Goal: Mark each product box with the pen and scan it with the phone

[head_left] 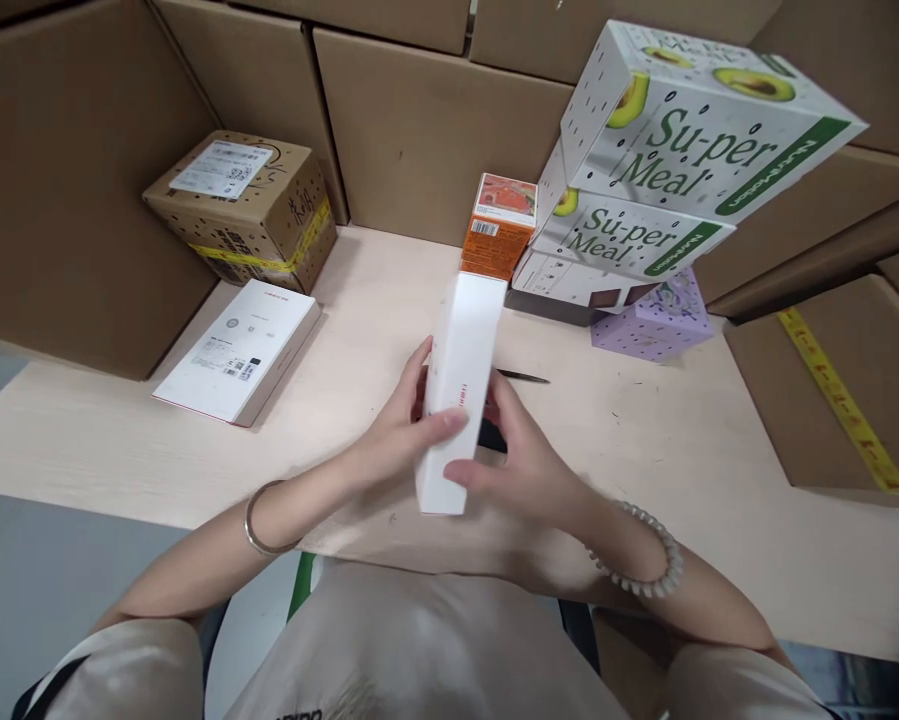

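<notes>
A long white box (pixel 460 380) with small red lettering stands on its narrow edge over the light wooden table (pixel 689 470). My left hand (pixel 400 425) grips its left side, thumb laid across the front face. My right hand (pixel 516 455) holds its right side, fingers curled round the lower end. A silver bangle is on my left wrist and a bead bracelet on my right. Something dark shows between the box and my right hand; I cannot make it out.
A flat white box (pixel 239 348) lies at the left, a taped brown carton (pixel 250 205) behind it. An orange box (pixel 500 228), stacked Su-per Meal boxes (pixel 666 170), a lilac box (pixel 655 318) and a black pen (pixel 522 377) sit behind. Cardboard walls surround the table.
</notes>
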Motion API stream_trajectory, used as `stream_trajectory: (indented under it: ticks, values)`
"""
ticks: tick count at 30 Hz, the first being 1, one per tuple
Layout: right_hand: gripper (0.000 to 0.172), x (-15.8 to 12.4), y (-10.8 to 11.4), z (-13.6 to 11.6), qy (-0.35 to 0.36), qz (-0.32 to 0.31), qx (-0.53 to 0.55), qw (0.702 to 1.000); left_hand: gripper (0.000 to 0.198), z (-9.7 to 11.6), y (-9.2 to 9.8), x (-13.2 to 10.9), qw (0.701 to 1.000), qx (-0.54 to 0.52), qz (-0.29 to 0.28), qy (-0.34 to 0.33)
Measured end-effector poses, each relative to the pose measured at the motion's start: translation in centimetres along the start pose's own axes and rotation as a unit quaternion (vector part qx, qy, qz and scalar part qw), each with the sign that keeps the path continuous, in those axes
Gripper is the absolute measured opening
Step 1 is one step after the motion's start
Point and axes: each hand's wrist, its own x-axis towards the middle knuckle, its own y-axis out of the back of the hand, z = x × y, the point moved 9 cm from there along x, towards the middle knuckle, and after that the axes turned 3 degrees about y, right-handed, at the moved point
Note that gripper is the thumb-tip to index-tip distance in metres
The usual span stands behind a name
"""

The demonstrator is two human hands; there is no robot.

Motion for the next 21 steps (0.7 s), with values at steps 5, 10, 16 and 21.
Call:
stream_trajectory:
  ticks: [5,10,16,21]
  values:
    - [0.081,-0.9,-0.7,-0.7,-0.009,0.01,0.046,0.999,0.137,1.2,0.1,-1.6,0.989,0.107,0.051,-0.092]
    - [0.084,0.0,0.2,0.1,-0.039,-0.031,0.194,0.98,0.07,0.4,0.4,-0.9,0.998,-0.028,0.048,0.004]
    - [0.076,1.5,2.4,2.0,-0.08,0.001,0.094,0.992,0.068,0.1,2.0,0.2,0.992,-0.078,0.094,0.036]
    - [0.054,1.5,2.6,2.7,-0.111,0.046,0.125,0.985,0.064,-0.5,1.8,0.0,0.993,-0.062,0.085,0.058]
